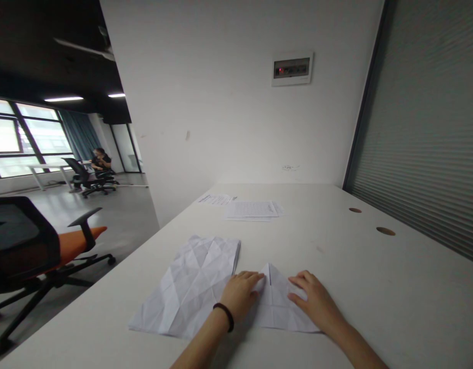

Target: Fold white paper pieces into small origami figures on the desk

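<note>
Tabletop [359, 307], white and flat, is seen beneath the folded sheet [280, 308], which is laid with its peak pointed away from the wearer. To the left of the folded sheet, a larger stack of creased paper [194, 287] is spread. Beyond the folded sheet, slightly left, printed pages [252, 208] are overlapped. On the folded sheet's left slope, the left hand [240, 294] is rested, its fingers extended and thumb parted. At its right slope, the right hand [311, 300] is held loosely open, thumb and fingers spread; whether paper is pinched by either cannot be told. A dark wristband [225, 316] is worn on the left wrist.
</note>
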A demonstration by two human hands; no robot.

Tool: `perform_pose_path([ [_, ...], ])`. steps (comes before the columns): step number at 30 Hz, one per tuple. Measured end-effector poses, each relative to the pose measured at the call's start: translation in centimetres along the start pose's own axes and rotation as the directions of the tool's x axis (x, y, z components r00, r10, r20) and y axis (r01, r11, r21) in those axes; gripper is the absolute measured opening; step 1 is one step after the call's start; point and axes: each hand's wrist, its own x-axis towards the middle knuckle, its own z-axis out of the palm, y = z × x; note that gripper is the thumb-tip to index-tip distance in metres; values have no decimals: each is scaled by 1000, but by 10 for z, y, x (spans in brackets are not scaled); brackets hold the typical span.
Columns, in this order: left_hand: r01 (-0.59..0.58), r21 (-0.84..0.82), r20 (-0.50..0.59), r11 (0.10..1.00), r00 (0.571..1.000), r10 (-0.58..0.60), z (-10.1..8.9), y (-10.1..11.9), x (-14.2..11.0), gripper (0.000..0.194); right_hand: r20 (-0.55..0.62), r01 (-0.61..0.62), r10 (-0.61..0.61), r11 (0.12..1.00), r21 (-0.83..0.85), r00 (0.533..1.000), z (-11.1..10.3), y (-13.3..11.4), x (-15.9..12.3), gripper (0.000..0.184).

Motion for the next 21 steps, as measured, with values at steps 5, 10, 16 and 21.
perform_pose_path([
  [5,-7,-174,42,985,999,15,-7,-3,-2,58,52,1,0,1000,-19,999,-3,-3,-2,37],
  [10,164,-500,181,850,980,-83,-5,-3,-1,90,1,2,-2,998,57,1000,5,5,0,37],
  [16,148,-761,77,631,987,-139,-1,-6,6,59,-376,-85,256,906,414,891,17,23,11,66],
  [21,-12,-973,-59,232,979,-195,1,7,12,42,-92,-103,533,324,940,841,13,1,11,60],
])
